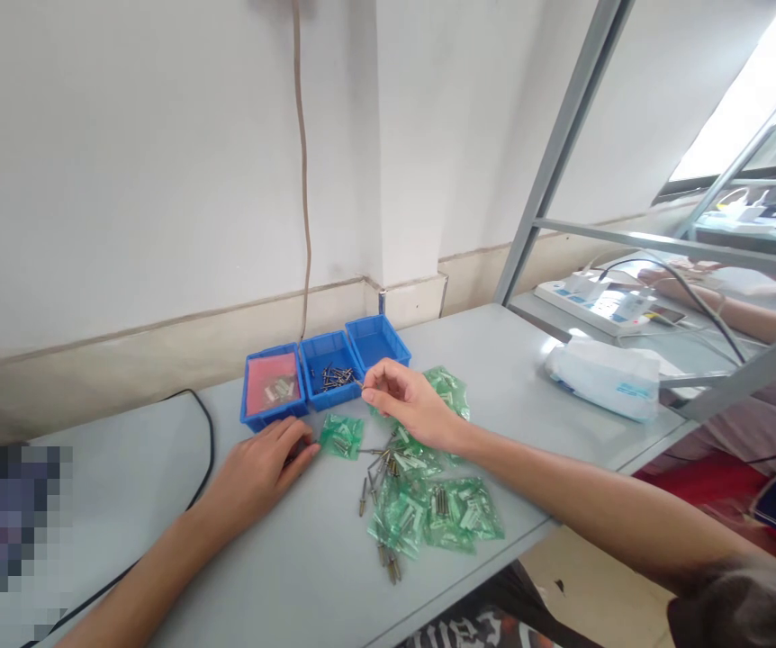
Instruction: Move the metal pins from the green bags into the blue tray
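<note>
Three blue bins in a row against the wall, on the grey table (280, 558). Left bin (276, 415): something pink (270, 371), sheet or bag, couldn't tell, plus small pale pieces. Middle bin (335, 398): loose metal pins (335, 378), lying at mixed angles. Right bin (378, 344) stood beside it, set a bit farther back.

Right hand (405, 400) was at the middle bin's near right corner, thumb and finger narrowed on a thin pin (359, 383). Only its tip showed, pointing left and far; long axis ran roughly left-right, slightly far.

Left hand (273, 459) rested on the table just near of the left bin, fingers curled beside a small green bag (342, 436) with pins inside. Couldn't tell if it held anything.

Under and near of the right hand: more green bags (459, 515), pins and pale pieces inside. Spilled pins (363, 498) lay left of them, the outermost aligned near-far, thick end near.
</note>
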The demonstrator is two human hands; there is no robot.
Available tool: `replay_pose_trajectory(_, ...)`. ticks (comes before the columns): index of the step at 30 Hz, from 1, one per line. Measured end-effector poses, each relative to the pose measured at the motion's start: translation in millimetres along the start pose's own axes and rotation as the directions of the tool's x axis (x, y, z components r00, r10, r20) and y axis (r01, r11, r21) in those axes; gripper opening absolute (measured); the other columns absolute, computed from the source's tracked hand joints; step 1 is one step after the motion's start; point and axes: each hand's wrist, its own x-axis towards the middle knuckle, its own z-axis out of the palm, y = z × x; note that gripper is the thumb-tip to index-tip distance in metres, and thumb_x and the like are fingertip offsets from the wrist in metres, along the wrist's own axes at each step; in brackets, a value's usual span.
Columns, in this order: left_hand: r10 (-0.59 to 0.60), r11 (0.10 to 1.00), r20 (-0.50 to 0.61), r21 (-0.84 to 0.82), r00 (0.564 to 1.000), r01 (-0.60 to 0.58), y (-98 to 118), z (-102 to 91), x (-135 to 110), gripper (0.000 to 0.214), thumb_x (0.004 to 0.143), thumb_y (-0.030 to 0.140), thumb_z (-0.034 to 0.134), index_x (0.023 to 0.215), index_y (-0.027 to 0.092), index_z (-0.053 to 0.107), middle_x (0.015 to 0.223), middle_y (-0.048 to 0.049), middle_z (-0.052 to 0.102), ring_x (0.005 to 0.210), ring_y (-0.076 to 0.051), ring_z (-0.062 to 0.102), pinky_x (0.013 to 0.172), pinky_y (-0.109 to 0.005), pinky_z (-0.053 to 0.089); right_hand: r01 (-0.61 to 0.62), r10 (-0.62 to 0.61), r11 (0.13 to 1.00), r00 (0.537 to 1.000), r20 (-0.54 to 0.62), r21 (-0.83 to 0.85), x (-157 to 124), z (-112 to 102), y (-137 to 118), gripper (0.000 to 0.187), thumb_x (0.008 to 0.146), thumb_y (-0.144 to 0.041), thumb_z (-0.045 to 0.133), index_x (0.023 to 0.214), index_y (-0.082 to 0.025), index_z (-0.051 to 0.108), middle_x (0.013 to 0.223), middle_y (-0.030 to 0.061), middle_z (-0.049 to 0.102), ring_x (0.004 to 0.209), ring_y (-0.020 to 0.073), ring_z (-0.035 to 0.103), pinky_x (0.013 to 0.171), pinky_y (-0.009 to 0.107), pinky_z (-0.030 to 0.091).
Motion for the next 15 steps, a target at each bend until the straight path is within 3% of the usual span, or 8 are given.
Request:
replay_pose_trajectory(4, -0.004, 1.0, 0.006, 0.0, 1.0, 0.004, 0.5, -0.6, 0.3, 0.025, 0.11, 0.047, 0.042, 0.108, 0.027, 0.058, 0.102, -0.0009, 0.069, 0.088, -0.019, 0.067, 0.075, -0.031, 0.048, 0.014, -0.016, 0.996, 1.0, -0.016, -0.09, -2.6, 1.3, 0.3, 0.02, 0.097, -0.04, 0.073, 0.096, -0.023, 0.061, 0.074, -0.0052, 0.051, 0.066, 0.0139, 0.045, 0.065, 0.029, 0.04)
replay_pose_trajectory(9, 0.0, 1.0, 0.008, 0.013, 1.0, 0.0, -0.4, -0.2, -0.5, 0.026, 0.111, 0.047, 0.042, 0.109, 0.026, 0.057, 0.104, -0.0015, 0.069, 0.088, -0.019, 0.066, 0.076, -0.031, 0.048, 0.049, -0.048, 0.988, 0.999, 0.007, -0.144, -4.2, 1.9, -2.2, 0.018, 0.094, -0.036, 0.075, 0.092, -0.023, 0.063, 0.087, -0.0021, 0.059, 0.071, 0.0142, 0.051, 0.068, 0.029, 0.042)
replay_pose_trajectory(13, -0.003, 1.0, 0.012, 0.014, 1.0, 0.002, -1.4, 0.5, -0.9, 0.026, 0.111, 0.047, 0.041, 0.109, 0.027, 0.057, 0.104, -0.0016, 0.069, 0.087, -0.019, 0.066, 0.075, -0.031, 0.048, 0.054, -0.052, 0.991, 0.999, 0.014, -0.125, -3.5, 2.5, -0.9, 0.019, 0.093, -0.037, 0.077, 0.092, -0.022, 0.065, 0.092, -0.0011, 0.062, 0.072, 0.0138, 0.052, 0.068, 0.029, 0.042)
replay_pose_trajectory(15, -0.006, 1.0, 0.014, 0.009, 1.0, 0.006, -1.2, 0.3, -1.0, 0.025, 0.111, 0.047, 0.042, 0.109, 0.027, 0.057, 0.104, -0.0013, 0.069, 0.087, -0.019, 0.067, 0.075, -0.031, 0.048, 0.037, -0.036, 0.995, 0.999, 0.012, -0.089, -2.4, 2.1, 0.5, 0.02, 0.093, -0.039, 0.077, 0.093, -0.023, 0.065, 0.085, -0.0024, 0.06, 0.068, 0.0134, 0.049, 0.066, 0.029, 0.041)
